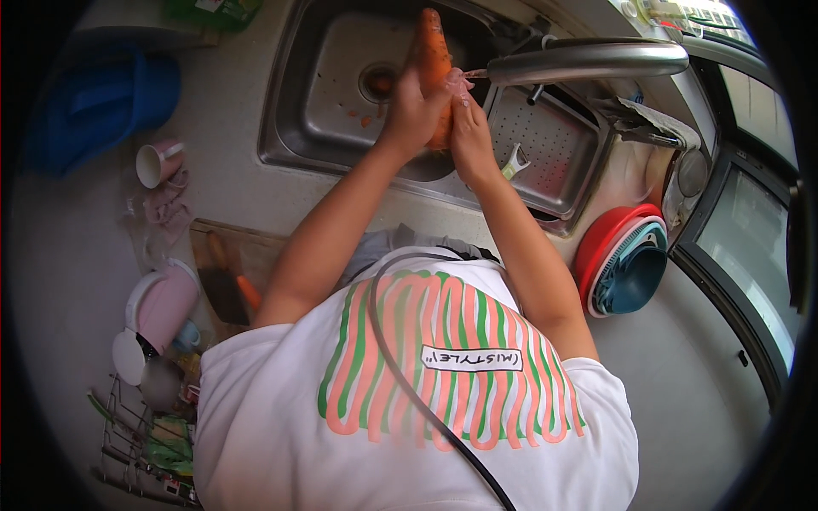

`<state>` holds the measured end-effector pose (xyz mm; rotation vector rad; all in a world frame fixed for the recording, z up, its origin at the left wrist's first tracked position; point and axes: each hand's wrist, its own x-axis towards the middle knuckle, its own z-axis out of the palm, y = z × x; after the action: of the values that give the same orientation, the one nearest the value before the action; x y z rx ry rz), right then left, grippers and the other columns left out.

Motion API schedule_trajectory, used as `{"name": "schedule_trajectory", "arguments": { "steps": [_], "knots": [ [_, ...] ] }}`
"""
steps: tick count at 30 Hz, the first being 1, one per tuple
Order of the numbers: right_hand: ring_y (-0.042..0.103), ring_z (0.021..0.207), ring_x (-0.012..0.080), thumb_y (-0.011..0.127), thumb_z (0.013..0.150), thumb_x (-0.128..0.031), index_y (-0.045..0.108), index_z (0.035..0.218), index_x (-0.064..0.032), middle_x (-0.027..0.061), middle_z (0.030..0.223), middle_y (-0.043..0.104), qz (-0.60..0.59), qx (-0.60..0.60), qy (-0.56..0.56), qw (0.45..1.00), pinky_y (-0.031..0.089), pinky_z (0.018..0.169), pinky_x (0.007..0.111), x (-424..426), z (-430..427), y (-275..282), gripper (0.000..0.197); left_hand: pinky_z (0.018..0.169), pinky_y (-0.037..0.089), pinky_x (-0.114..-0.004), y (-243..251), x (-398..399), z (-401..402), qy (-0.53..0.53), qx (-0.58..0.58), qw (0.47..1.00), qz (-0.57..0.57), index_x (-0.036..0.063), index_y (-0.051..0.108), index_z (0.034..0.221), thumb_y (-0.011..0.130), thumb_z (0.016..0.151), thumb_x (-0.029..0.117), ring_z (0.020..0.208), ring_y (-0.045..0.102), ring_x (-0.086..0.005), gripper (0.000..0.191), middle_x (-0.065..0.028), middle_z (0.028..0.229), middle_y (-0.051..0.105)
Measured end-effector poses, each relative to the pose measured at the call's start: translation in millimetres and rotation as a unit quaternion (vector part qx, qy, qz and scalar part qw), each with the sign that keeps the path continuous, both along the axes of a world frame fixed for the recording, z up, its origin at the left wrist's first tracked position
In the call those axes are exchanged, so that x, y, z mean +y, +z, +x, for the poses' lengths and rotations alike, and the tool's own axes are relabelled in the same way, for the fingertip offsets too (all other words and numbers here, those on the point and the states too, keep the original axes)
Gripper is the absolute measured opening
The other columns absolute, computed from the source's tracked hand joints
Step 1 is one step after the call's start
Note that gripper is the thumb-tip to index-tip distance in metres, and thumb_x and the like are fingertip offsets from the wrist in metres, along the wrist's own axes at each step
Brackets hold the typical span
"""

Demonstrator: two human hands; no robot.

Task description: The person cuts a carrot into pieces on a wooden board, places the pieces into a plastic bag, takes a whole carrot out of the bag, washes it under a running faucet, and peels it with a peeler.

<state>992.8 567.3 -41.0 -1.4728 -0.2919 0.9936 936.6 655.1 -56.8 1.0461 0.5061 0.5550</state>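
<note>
A large orange carrot with dark specks slants over the stainless steel sink basin. My left hand wraps around its middle from the left. My right hand presses against the carrot's right side, fingers bent near the water. From the metal faucet, a thin stream of water falls on my right fingers and the carrot. The carrot's thick lower end shows between my wrists. Below it, the sink drain holds something orange, and small orange scraps lie on the basin floor.
A peeler rests on the perforated drain tray at right. Stacked plastic basins stand beyond it. Leftward are a pink mug, a blue plastic container, a pink kettle and a cutting board bearing a cleaver.
</note>
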Motion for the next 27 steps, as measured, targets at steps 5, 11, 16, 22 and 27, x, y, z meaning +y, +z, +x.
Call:
{"name": "schedule_trajectory", "arguments": {
  "steps": [5,11,16,22,27],
  "knots": [
    [0.055,0.108,0.0145,0.047,0.104,-0.032,0.040,0.140,-0.0003,0.0077,0.122,0.058,0.044,-0.078,0.048,0.995,0.042,0.097,0.026,4.3,2.0,4.6,0.048,0.087,0.050,-0.028,7.7,4.7,-0.1,0.021,0.028,0.998,-0.046,-0.0030,0.058,0.115,0.041,0.104,0.041,0.091,0.064,-0.0167,0.048,-0.0103,0.101,0.068],
    [0.058,0.088,0.0123,0.060,0.096,-0.042,0.060,0.115,0.0024,0.0076,0.098,0.065,-0.046,-0.043,0.033,0.997,0.047,0.080,0.026,14.8,8.2,3.9,0.049,0.088,0.046,-0.025,-9.5,0.0,-2.8,0.053,0.127,0.990,-0.017,0.0004,0.058,0.120,0.040,0.104,0.048,0.093,0.058,-0.0135,0.053,-0.0073,0.105,0.065],
    [0.057,0.089,0.0104,0.047,0.103,-0.042,0.063,0.110,-0.0012,0.0039,0.099,0.063,-0.053,-0.012,-0.022,0.998,0.046,0.080,0.024,19.7,5.5,4.8,0.045,0.096,0.042,-0.027,6.6,-3.4,-8.3,0.080,0.071,0.990,-0.091,0.0003,0.055,0.125,0.040,0.104,0.045,0.106,0.054,-0.0149,0.051,-0.0089,0.119,0.060],
    [0.059,0.092,0.0132,0.040,0.106,-0.036,0.057,0.119,-0.0011,0.0056,0.108,0.062,0.010,0.061,-0.076,0.995,0.048,0.083,0.026,17.9,3.1,-12.4,0.041,0.099,0.042,-0.029,0.6,-4.8,-6.7,0.041,-0.029,0.998,0.023,0.0004,0.048,0.130,0.050,0.102,0.039,0.111,0.055,-0.0160,0.048,-0.0101,0.121,0.060],
    [0.059,0.101,0.0137,0.041,0.106,-0.033,0.055,0.124,-0.0028,0.0060,0.117,0.061,0.010,0.056,-0.078,0.995,0.047,0.089,0.027,18.1,0.8,-7.0,0.038,0.094,0.045,-0.030,-15.4,-1.2,-0.9,0.046,0.061,0.983,0.168,0.0011,0.049,0.125,0.051,0.101,0.038,0.103,0.058,-0.0162,0.044,-0.0080,0.113,0.062]
  ]
}}
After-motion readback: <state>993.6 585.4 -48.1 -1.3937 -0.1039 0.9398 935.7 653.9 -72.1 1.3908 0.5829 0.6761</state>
